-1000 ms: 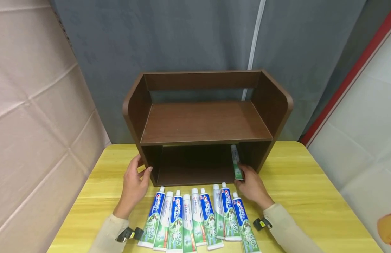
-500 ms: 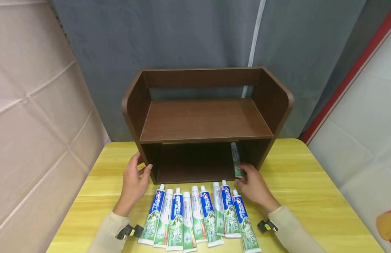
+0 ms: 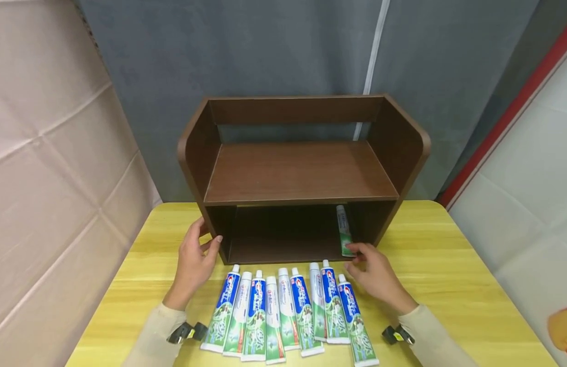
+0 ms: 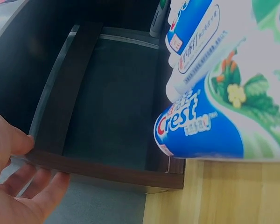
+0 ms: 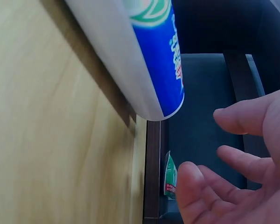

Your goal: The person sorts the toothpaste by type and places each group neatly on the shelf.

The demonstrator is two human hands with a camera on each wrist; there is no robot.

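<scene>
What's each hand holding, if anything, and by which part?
The left hand grips the brown shelf by its left side panel; the right hand holds nothing.

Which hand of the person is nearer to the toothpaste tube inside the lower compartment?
Right: the right hand is at the near end of this toothpaste tube. The left hand is farther away, pinching the left side panel.

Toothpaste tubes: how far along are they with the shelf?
Apparently done: one tube lies in the lower compartment of the shelf, toward the right. In hand: the right hand is at its near end; the left hand grips the shelf's left side. Apparently remaining: nine tubes on the table in front.
</scene>
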